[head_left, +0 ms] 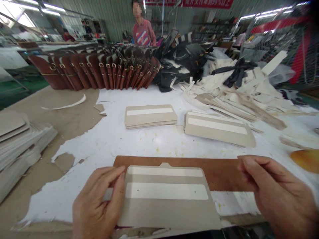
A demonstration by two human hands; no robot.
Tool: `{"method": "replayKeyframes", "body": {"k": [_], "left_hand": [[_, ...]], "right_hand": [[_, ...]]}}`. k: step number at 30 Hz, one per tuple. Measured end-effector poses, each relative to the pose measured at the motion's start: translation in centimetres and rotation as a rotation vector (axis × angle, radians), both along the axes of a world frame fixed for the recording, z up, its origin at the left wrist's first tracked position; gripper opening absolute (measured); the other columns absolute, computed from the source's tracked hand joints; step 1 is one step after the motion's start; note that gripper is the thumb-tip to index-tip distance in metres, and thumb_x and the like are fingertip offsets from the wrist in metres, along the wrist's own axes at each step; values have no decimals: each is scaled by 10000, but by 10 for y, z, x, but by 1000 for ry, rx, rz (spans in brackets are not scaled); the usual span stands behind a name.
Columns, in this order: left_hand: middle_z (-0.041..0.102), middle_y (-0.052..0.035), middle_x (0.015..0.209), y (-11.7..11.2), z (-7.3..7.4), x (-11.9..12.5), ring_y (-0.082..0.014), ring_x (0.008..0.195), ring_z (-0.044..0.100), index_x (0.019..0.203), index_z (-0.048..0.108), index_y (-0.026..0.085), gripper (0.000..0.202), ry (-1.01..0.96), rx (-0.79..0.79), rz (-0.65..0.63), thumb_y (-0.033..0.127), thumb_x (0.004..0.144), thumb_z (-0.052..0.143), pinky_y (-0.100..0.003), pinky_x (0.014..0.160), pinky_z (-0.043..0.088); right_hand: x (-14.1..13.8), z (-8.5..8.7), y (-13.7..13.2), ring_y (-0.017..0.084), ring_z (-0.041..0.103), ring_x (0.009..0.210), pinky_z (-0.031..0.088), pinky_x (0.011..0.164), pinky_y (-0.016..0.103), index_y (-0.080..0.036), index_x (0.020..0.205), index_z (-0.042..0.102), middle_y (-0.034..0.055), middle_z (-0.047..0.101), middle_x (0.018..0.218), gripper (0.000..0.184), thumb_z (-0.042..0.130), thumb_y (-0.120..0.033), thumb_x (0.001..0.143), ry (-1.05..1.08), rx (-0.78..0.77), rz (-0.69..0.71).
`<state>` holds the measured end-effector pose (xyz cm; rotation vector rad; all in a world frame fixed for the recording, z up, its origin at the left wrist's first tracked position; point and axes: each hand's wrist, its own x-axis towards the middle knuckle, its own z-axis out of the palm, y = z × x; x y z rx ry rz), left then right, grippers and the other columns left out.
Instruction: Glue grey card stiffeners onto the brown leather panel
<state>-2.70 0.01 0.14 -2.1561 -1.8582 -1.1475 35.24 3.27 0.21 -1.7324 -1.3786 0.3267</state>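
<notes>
A grey card panel with two white tape strips lies near the table's front edge, partly over a long brown leather strip. My left hand presses its thumb and fingers against the panel's left edge. My right hand pinches the right end of the brown strip, fingers closed over it.
Two stacks of similar grey panels lie mid-table. A row of brown leather bags stands at the back, black bags and a heap of off-white strips at the right. Grey board stacks sit at the left. A person in a pink top stands behind.
</notes>
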Motion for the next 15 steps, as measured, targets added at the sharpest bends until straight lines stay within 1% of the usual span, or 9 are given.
{"method": "replayKeyframes", "body": {"k": [1, 3, 4, 5, 6, 8, 10, 13, 15], "left_hand": [[711, -40, 1145, 0, 0, 4, -187, 995, 681, 1219, 678, 230, 204, 45, 11, -84, 216, 1030, 603, -311, 904, 550], [702, -89, 1236, 1, 0, 17, -241, 1139, 651, 1267, 666, 186, 258, 129, 14, -234, 198, 1020, 590, -377, 1008, 547], [703, -109, 1257, 1, -1, 24, -266, 1174, 638, 1283, 661, 163, 279, 167, 8, -281, 206, 1018, 587, -415, 1032, 546], [705, -127, 1270, 1, -2, 32, -287, 1185, 634, 1293, 657, 143, 295, 203, -7, -308, 227, 1020, 585, -450, 1036, 553], [709, -143, 1274, 0, -3, 38, -305, 1179, 639, 1298, 654, 125, 313, 238, -34, -319, 262, 1025, 587, -483, 1022, 564], [724, -161, 1254, -1, -7, 48, -332, 1130, 663, 1298, 655, 104, 372, 299, -100, -313, 356, 1029, 601, -536, 969, 588], [735, -155, 1244, -2, -9, 54, -346, 1096, 681, 1300, 663, 116, 442, 334, -181, -291, 448, 1009, 647, -566, 929, 598], [743, -135, 1235, -2, -9, 56, -350, 1077, 693, 1297, 673, 138, 511, 346, -251, -274, 512, 954, 729, -575, 922, 591], [746, -136, 1219, -2, -8, 55, -347, 1065, 696, 1272, 683, 129, 491, 348, -250, -266, 493, 947, 741, -560, 924, 582]], "right_hand": [[-7, 3, -4, 178, 706, 720, 566, 618, 248, -250, 971, 743, 23, 744, 835, 298, 615, -513, 1028, -86, 34, 80], [-29, 6, -10, 187, 734, 888, 603, 747, 258, -257, 1051, 751, 40, 768, 1000, 223, 589, -410, 1060, -245, 119, 362], [-43, 6, -11, 190, 728, 954, 610, 805, 270, -248, 1096, 747, 53, 763, 1064, 215, 564, -359, 1074, -313, 179, 504], [-56, 5, -12, 194, 718, 995, 612, 845, 285, -229, 1135, 738, 67, 752, 1097, 222, 539, -313, 1084, -366, 241, 611], [-69, 2, -12, 201, 707, 1008, 614, 866, 307, -206, 1166, 728, 80, 743, 1100, 237, 516, -283, 1093, -413, 291, 678], [-90, -6, -10, 228, 689, 979, 619, 854, 375, -161, 1210, 711, 102, 725, 1076, 284, 473, -282, 1110, -520, 323, 742], [-101, -16, -6, 263, 672, 917, 612, 791, 452, -140, 1223, 709, 115, 708, 1043, 352, 421, -317, 1124, -635, 318, 735], [-103, -27, -2, 290, 653, 879, 578, 726, 487, -137, 1223, 717, 120, 694, 1029, 366, 416, -313, 1114, -771, 320, 728], [-99, -30, 0, 290, 649, 898, 565, 745, 480, -130, 1218, 722, 121, 697, 1032, 329, 458, -282, 1094, -822, 328, 725]]}}
